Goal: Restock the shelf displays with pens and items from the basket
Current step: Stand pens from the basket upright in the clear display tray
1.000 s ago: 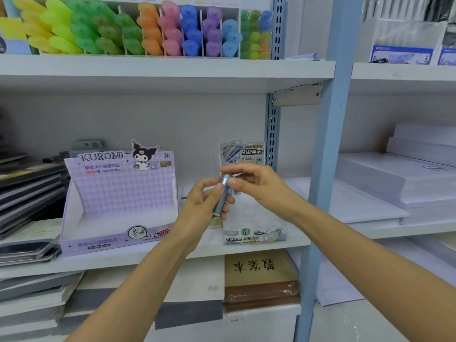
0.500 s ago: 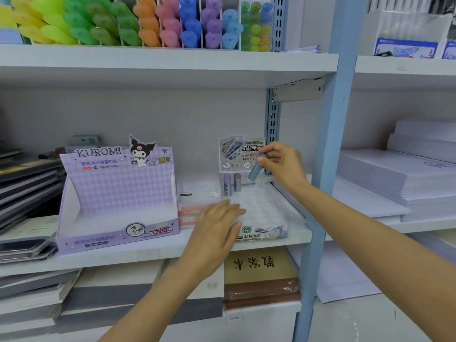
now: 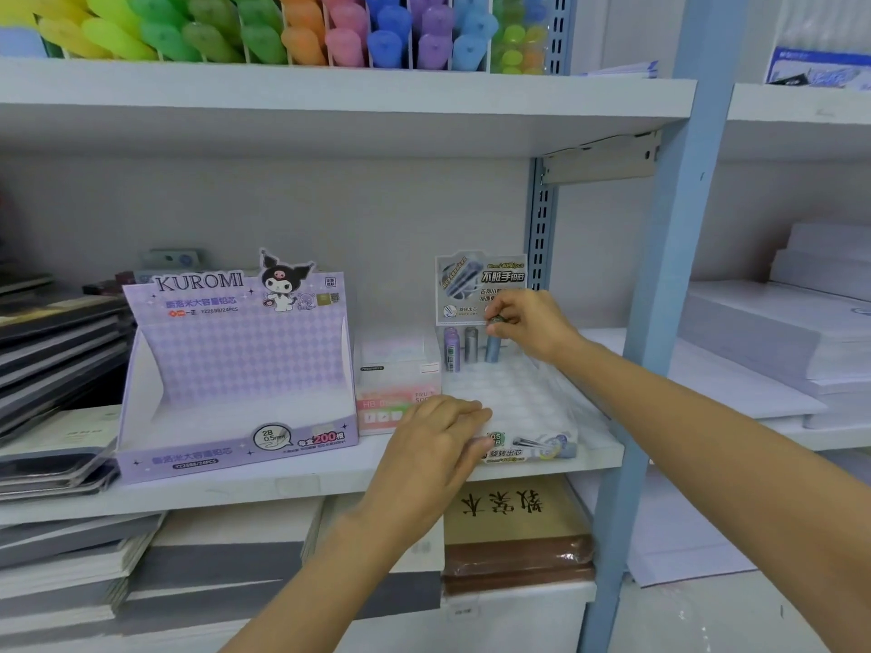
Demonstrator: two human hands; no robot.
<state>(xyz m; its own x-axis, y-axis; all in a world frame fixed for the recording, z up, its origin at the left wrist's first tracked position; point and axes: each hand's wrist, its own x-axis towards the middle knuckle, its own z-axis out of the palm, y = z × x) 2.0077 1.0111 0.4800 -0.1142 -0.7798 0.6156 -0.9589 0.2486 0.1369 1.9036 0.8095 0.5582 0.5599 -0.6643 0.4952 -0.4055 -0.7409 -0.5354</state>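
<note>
A white display tray (image 3: 528, 402) with rows of round slots stands on the middle shelf. In its back row stand a purple tube (image 3: 451, 347), a grey tube (image 3: 471, 344) and a blue tube (image 3: 492, 349). My right hand (image 3: 530, 325) pinches the top of the blue tube, which stands upright in the back row. My left hand (image 3: 436, 433) rests with straight fingers on the tray's front left corner. No basket is in view.
A purple Kuromi display box (image 3: 226, 369) stands left of the tray, with a small pink box (image 3: 398, 384) between them. A blue upright post (image 3: 660, 322) rises right of the tray. Notebooks are stacked at the left, white paper stacks at the right, coloured markers above.
Both hands held the blue tube in front of the tray. The right hand then carried it to the back row, while the left hand dropped onto the tray's front corner.
</note>
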